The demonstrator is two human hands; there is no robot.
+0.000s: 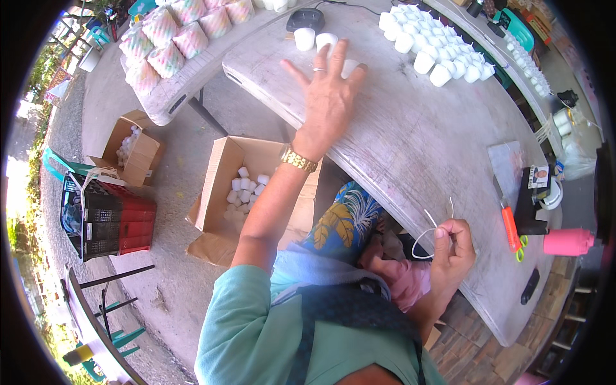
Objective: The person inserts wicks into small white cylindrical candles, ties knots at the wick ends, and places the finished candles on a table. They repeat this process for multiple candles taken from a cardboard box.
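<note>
My left hand (328,96), a gold watch on its wrist, reaches over the far part of the table with its fingers spread. Three short white candle-like cylinders stand by its fingertips: one (305,39) to the left, one (326,41) behind the fingers, and another (350,67) partly covered by them. Whether the fingers touch them I cannot tell. Over the table's near edge, my right hand (453,247) pinches a thin white cord (420,242) between thumb and fingers. The cord bends into a loop, and its free end points upward.
Many white candle-like pieces (436,48) stand in rows at the far right of the table (410,128). A small dark device (305,19) sits behind my left hand. Orange-handled cutter (511,224), green-handled scissors (521,249) and pink roll (568,242) lie right. Below left is a cardboard box (215,186).
</note>
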